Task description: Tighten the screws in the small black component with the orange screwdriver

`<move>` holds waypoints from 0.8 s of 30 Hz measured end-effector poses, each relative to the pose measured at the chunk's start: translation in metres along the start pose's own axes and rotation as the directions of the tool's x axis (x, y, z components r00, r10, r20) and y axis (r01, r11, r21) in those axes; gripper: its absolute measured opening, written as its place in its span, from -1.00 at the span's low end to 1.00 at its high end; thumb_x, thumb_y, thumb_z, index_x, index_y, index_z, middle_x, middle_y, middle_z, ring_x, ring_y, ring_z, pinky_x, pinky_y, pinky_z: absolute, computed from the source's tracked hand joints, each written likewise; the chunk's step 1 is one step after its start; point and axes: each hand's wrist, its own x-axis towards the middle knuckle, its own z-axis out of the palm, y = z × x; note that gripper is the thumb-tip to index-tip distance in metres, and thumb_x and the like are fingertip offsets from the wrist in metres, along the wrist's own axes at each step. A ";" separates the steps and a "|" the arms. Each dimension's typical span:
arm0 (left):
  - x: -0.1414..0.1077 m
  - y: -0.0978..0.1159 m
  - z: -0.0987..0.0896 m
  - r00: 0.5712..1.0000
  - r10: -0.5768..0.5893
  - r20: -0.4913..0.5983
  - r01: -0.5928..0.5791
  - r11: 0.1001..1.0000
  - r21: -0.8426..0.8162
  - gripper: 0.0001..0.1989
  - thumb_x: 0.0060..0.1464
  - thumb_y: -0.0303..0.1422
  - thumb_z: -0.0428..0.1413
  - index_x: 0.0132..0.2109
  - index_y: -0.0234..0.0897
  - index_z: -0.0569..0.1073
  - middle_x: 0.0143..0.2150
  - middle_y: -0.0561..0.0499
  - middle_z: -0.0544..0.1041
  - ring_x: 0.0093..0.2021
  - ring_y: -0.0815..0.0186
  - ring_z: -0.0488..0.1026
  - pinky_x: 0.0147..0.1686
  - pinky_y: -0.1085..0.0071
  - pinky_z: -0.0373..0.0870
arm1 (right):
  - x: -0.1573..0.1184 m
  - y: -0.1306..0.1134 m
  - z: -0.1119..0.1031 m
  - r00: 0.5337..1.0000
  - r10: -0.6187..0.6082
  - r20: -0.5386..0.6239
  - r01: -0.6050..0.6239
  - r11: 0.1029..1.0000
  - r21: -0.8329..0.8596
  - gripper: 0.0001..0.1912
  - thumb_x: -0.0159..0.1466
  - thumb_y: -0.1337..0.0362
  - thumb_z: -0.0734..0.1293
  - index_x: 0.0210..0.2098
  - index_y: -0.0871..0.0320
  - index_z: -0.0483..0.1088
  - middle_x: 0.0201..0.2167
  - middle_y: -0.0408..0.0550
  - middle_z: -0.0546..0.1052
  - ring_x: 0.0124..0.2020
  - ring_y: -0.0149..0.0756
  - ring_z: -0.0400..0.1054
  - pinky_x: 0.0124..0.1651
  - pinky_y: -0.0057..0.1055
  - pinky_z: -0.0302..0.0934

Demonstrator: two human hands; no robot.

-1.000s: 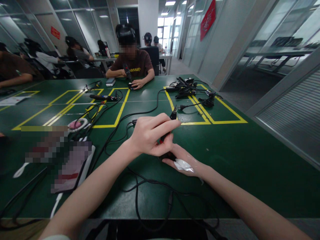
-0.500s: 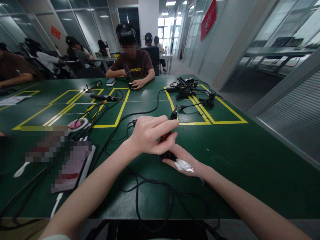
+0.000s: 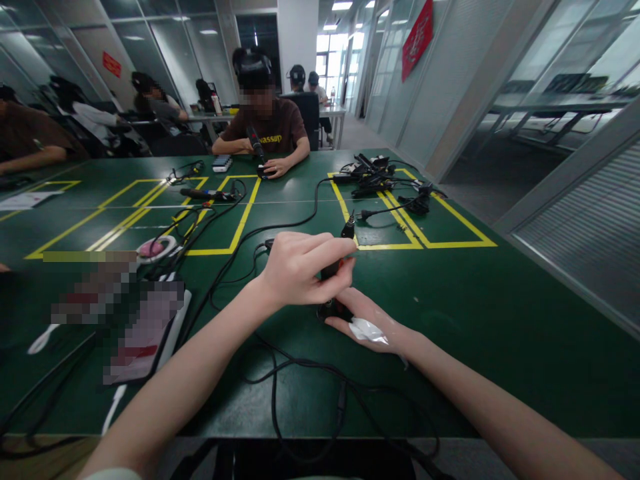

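Black tool (image 3: 349,230) points upward, centre frame; left hand (image 3: 295,267) grips it; right hand (image 3: 369,312) meets its lower end, grip unclear.

At eleven o'clock, yellow lettering (image 3: 271,139), its first letter partly hidden, can be read as "wassup" on a person's brown shirt (image 3: 293,124), while writing on red signs at ten (image 3: 111,64) and one (image 3: 417,40) cannot be made out.

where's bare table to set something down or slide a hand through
Widest patch: the green table bordered by the right forearm, the yellow tape and its right edge. Crowded: phone-like slabs and cables at left, black pile over the tape, looped cable between the forearms.
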 end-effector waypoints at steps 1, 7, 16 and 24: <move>0.000 0.000 -0.001 1.000 -0.003 0.012 0.003 1.000 -0.001 -0.96 0.18 -0.46 0.10 -0.23 -0.29 0.46 -0.55 0.18 0.44 -0.62 0.51 0.26 -0.56 0.49 0.13 | 0.000 0.001 0.000 1.000 -0.005 0.000 0.005 1.000 0.003 -0.74 0.37 0.20 0.41 0.01 0.14 0.44 -0.12 0.06 0.59 -0.16 -0.07 0.46 -0.07 -0.11 0.39; 0.001 -0.001 -0.004 0.998 0.022 0.054 -0.017 0.996 -0.087 -0.74 0.18 -0.43 -0.08 -0.12 -0.35 0.48 -0.49 0.09 0.50 -0.58 0.45 0.32 -0.54 0.46 0.21 | -0.002 0.002 0.002 0.999 -0.035 -0.026 0.035 0.999 -0.003 -0.74 0.38 0.21 0.41 0.03 0.12 0.41 -0.14 0.05 0.59 -0.20 -0.09 0.46 -0.10 -0.13 0.39; 0.000 0.001 0.000 1.000 -0.011 -0.026 0.010 0.999 -0.048 -0.82 0.16 -0.45 0.07 -0.12 -0.30 0.52 -0.53 0.18 0.48 -0.61 0.52 0.31 -0.53 0.55 0.25 | -0.001 -0.001 0.000 1.000 -0.016 -0.008 0.017 1.000 0.019 -0.76 0.37 0.24 0.40 0.00 0.16 0.42 -0.12 0.08 0.59 -0.16 -0.04 0.48 -0.05 -0.07 0.40; -0.001 -0.001 -0.004 0.999 -0.004 0.036 0.008 0.993 -0.117 -0.78 0.12 -0.40 -0.04 -0.17 -0.32 0.47 -0.54 0.13 0.47 -0.61 0.45 0.33 -0.55 0.48 0.24 | -0.002 0.001 0.002 1.000 -0.023 -0.019 0.023 1.000 0.014 -0.74 0.36 0.25 0.42 0.01 0.15 0.41 -0.12 0.07 0.58 -0.19 -0.06 0.46 -0.07 -0.11 0.39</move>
